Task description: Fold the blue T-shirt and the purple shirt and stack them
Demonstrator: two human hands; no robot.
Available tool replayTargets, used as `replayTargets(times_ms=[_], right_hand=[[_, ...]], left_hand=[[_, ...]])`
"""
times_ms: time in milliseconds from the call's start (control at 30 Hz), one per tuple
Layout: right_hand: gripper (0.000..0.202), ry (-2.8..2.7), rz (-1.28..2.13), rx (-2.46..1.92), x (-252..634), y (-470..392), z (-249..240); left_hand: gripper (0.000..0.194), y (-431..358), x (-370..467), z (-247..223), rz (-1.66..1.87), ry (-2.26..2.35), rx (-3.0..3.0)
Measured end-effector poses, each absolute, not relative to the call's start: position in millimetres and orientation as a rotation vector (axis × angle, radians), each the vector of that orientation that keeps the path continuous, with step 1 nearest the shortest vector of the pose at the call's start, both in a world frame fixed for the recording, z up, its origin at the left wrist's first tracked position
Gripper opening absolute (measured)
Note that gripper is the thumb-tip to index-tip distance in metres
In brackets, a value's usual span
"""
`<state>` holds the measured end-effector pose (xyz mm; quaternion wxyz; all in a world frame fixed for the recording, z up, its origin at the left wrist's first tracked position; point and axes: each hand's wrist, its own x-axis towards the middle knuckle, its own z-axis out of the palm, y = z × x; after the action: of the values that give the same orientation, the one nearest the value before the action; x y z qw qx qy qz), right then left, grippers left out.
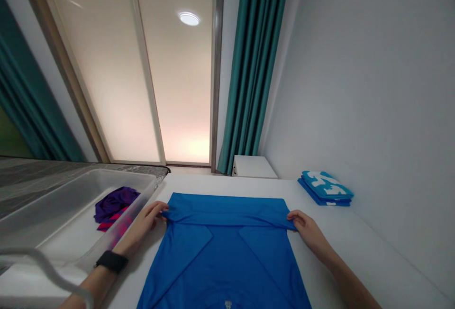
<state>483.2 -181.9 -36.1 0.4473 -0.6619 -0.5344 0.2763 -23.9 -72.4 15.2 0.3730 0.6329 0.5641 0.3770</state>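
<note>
A blue shirt (227, 261) lies spread on the white table, its collar with a small label at the near edge of the view. The two sleeves appear laid inward as slanting folds. Across its far end runs a folded-over band of the same cloth. My left hand (154, 213), with a black watch on the wrist, pinches the band's left corner. At the right corner, my right hand (302, 223) grips the cloth between thumb and fingers.
On the left stands a translucent plastic bin (95, 176) holding purple and red-pink cloth (115, 204). Folded blue garments (325, 189) are stacked at the far right by the wall. A white cabinet (254, 167) sits beyond the table, and a grey cable (46, 271) crosses the lower left.
</note>
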Motion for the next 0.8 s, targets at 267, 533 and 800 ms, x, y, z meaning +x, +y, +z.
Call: replayTargets(times_ms=[267,533,800], right_hand=[[0.027,-1.357,0.603,-1.744,491,-187,-36],[0.026,-1.677,0.486,-1.704,485,-194,-50],[0.028,-1.774,0.326,-1.693,477,-199,-59]], left_hand=[[0.024,-75,-27,24,1.038,1.412,1.639],[0.025,-83,-30,18,0.768,1.346,1.954],[0.039,-74,-41,-21,0.773,1.34,2.372]])
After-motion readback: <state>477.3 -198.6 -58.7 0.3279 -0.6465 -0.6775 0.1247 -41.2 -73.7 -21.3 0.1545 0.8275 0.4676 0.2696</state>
